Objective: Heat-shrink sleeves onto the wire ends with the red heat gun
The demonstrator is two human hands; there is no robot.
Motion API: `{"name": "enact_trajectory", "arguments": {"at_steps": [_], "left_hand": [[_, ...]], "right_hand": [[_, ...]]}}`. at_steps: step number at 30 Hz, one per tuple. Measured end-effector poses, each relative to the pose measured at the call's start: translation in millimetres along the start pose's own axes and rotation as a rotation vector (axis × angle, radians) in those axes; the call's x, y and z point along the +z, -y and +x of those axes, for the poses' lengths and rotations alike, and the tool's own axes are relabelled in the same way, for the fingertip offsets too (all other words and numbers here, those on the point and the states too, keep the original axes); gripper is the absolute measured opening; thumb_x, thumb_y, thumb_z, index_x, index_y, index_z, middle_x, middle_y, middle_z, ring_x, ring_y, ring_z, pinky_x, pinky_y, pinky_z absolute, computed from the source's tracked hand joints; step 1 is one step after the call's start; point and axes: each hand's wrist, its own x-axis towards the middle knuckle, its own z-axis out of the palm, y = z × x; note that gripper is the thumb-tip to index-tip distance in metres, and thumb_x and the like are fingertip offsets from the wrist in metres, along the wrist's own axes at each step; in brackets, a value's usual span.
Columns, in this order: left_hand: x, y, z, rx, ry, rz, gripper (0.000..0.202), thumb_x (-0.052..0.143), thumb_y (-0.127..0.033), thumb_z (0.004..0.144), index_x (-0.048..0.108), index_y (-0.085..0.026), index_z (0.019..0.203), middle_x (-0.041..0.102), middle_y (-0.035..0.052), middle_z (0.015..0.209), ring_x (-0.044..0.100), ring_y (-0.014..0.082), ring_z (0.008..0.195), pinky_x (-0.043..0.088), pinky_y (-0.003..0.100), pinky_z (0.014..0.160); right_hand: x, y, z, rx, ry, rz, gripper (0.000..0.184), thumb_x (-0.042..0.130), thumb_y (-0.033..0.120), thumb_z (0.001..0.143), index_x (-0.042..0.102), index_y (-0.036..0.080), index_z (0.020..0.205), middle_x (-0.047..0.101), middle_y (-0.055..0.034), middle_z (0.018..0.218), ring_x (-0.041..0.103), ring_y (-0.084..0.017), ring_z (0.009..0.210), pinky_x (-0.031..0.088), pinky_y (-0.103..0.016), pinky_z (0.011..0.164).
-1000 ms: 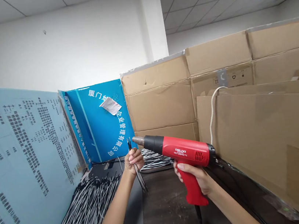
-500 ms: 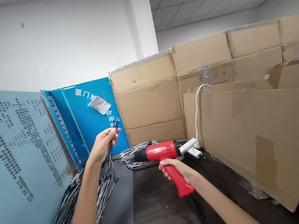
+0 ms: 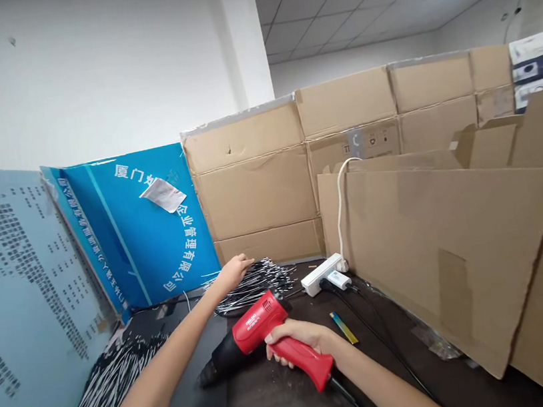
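My right hand [image 3: 295, 341] is wrapped round the handle of a red heat gun [image 3: 261, 323]. The gun's black nozzle points down and to the left, low over the table. At the back, my left hand [image 3: 233, 273] reaches to a pile of black wires with pale ends [image 3: 257, 285]. Its fingers are drawn together at the top edge of the pile; whether a wire is between them is hidden. Under and beside my left forearm lies a second, larger heap of similar wires [image 3: 110, 388].
A white power strip [image 3: 322, 274] with plugs and black cords stands behind the heat gun. A small yellow and blue strip [image 3: 344, 328] lies on the dark table. Cardboard panels [image 3: 260, 191] wall the back and right; a blue board [image 3: 155, 240] stands at the left.
My left hand, which held several black wires up, has moved down and right to the back pile. The heat gun has come nearer, its nozzle swung down. The view has turned slightly right.
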Motion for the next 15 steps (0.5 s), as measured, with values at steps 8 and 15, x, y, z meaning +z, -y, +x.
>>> {"name": "enact_trajectory", "arguments": {"at_steps": [8,15], "left_hand": [[2.5,-3.1,-5.3,-0.084,0.002,-0.046,0.044,0.051,-0.019,0.094,0.062,-0.024,0.137,0.064,0.0122,0.123,0.057,0.0251,0.113,0.043,0.038,0.102],[-81.8,37.7,-59.8,-0.523,-0.023,-0.053,0.04,0.052,-0.038,0.094,0.071,-0.015,0.121,0.067,0.0128,0.127,0.057,0.0289,0.121,0.04,0.035,0.105]], "right_hand": [[-1.9,11.7,-8.2,0.087,-0.147,0.003,0.033,0.068,0.044,0.084,0.068,0.011,0.081,0.07,-0.0053,0.071,0.063,-0.012,0.054,0.055,-0.021,0.052],[-14.2,19.2,-22.7,0.07,-0.46,-0.663,0.059,0.063,0.073,0.078,0.072,0.015,0.082,0.075,-0.0095,0.085,0.067,-0.023,0.075,0.049,-0.028,0.067]]}}
